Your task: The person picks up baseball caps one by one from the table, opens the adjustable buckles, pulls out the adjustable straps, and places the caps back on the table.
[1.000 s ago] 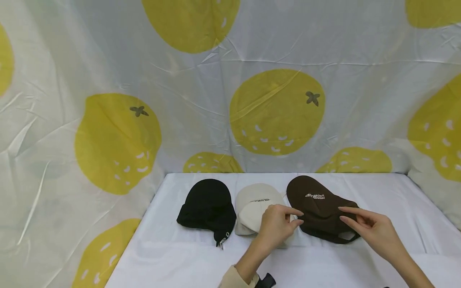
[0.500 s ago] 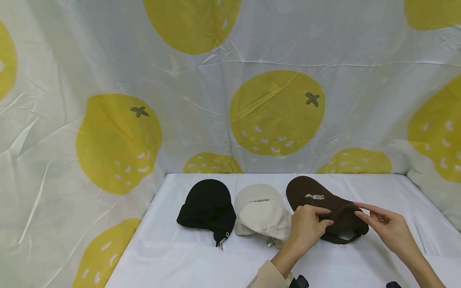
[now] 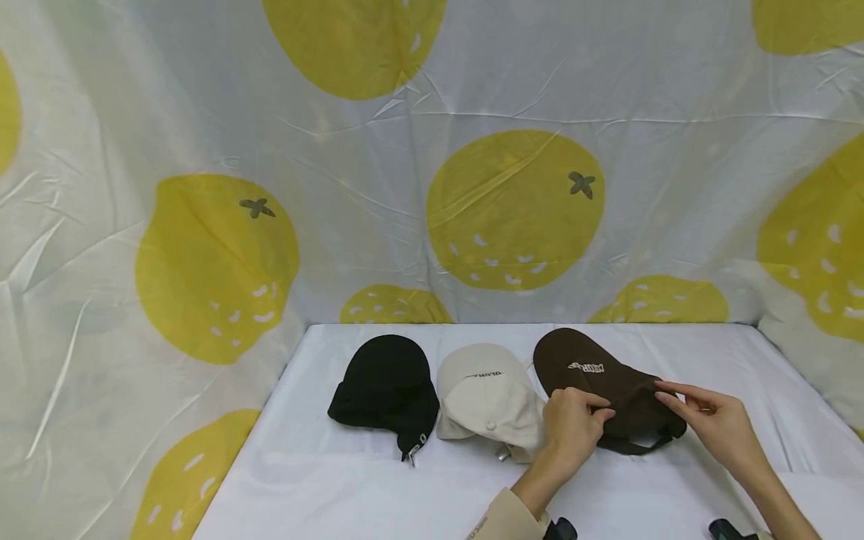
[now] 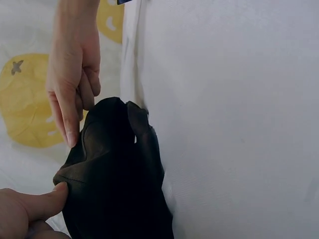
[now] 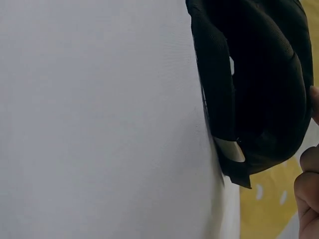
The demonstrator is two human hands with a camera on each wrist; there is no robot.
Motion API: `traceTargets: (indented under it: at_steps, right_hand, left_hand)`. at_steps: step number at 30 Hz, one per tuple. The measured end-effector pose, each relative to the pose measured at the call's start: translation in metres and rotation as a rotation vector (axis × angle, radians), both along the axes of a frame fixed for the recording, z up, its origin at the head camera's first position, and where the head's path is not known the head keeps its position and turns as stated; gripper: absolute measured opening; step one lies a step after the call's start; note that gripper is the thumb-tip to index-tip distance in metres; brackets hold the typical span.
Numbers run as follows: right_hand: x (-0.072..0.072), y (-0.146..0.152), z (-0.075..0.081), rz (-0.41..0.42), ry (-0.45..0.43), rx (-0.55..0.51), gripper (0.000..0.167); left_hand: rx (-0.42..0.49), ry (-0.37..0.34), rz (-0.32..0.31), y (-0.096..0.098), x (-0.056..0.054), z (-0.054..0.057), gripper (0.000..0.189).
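Observation:
A brown baseball cap (image 3: 624, 401) with white lettering lies at the right of the row, its brim toward the back and its rear strap toward me. My left hand (image 3: 574, 427) pinches the near left side of its crown between thumb and fingers. On the right side of the crown, my right hand (image 3: 715, 424) pinches the fabric with thumb and forefinger. From the right wrist view the cap's dark hollow (image 5: 259, 84) and strap opening show, with part of the right hand (image 5: 309, 184) at the edge. Left thumb (image 4: 55, 196) presses the crown's fold in the left wrist view.
A beige cap (image 3: 486, 401) sits immediately left of the brown one, partly behind my left forearm. Left of that is a black cap (image 3: 385, 390) with a metal buckle. All lie on a white-covered table (image 3: 324, 495) before a lemon-print curtain (image 3: 364, 187).
My left hand has moved right, from in front of the beige cap to the brown cap's crown. My right hand has shifted slightly right and up; the crown now stands fuller.

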State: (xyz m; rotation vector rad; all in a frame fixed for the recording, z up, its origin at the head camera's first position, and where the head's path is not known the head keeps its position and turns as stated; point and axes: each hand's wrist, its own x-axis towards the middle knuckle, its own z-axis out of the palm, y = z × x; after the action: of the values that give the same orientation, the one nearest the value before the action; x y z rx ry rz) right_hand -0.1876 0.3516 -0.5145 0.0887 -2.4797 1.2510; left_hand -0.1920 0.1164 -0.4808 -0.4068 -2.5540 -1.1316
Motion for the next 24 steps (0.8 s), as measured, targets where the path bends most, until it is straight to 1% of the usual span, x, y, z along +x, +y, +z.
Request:
traceTargets:
  at_steps: [5, 8, 10, 13, 16, 19, 21, 24]
  right_hand:
    - [0.000, -0.002, -0.004, 0.016, 0.004, -0.044, 0.021]
    - [0.003, -0.005, 0.000, 0.003, -0.005, -0.046, 0.020]
    - [0.006, -0.006, 0.007, -0.015, -0.025, -0.051, 0.023]
    - [0.012, -0.007, 0.021, -0.011, -0.047, -0.060, 0.025]
    - [0.018, -0.010, 0.038, -0.001, -0.032, -0.089, 0.023]
    - [0.025, -0.017, 0.054, 0.007, 0.002, -0.121, 0.021]
    - [0.029, -0.022, 0.064, 0.015, 0.021, -0.136, 0.020]
    - [0.035, -0.030, 0.079, 0.021, 0.051, -0.140, 0.019]
  left_hand:
    - [0.024, 0.053, 0.000, -0.001, 0.000, -0.004, 0.006]
    - [0.070, 0.095, -0.024, -0.004, 0.000, -0.003, 0.006]
    - [0.130, 0.122, -0.061, -0.007, -0.001, 0.001, 0.006]
    - [0.242, 0.145, -0.153, -0.015, -0.001, 0.012, 0.005]
    - [0.370, 0.113, -0.261, -0.025, -0.001, 0.025, 0.006]
    - [0.490, 0.040, -0.346, -0.034, 0.000, 0.039, 0.006]
    - [0.573, -0.019, -0.380, -0.041, 0.002, 0.047, 0.007]
    - [0.677, -0.092, -0.412, -0.050, 0.004, 0.057, 0.008]
